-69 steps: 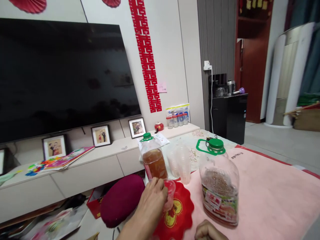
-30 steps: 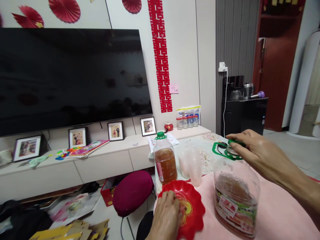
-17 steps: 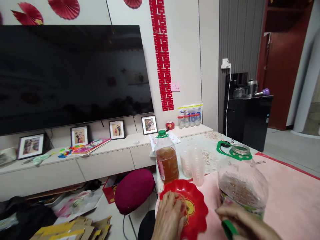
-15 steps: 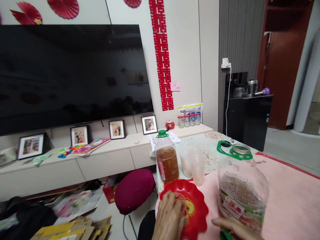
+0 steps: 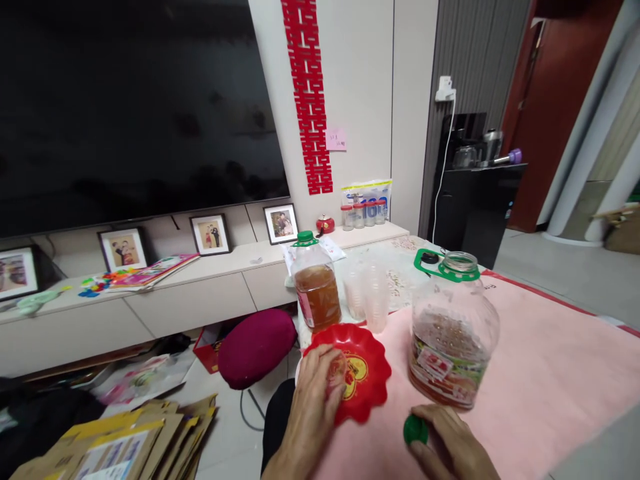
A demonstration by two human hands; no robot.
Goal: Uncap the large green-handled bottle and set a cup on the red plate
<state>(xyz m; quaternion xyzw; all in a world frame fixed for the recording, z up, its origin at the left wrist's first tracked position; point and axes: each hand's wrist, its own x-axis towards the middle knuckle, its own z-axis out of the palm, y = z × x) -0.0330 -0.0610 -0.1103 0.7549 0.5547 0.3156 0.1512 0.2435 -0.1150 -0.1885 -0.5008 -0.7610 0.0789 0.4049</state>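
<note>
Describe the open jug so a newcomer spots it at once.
On the pink cloth, right of the red scalloped dish, stands the big clear jug. Unlike the smaller capped bottle farther back, its mouth is open, with a green ring handle.

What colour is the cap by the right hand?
The small round plastic cap is green; head view.

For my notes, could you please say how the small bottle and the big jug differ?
The small bottle is capped; the big jug stands open. The bottle holds clear amber liquid; the jug holds grainy brown matter. The jug is wider than the bottle. Both are clear, upright, with green fittings.
</note>
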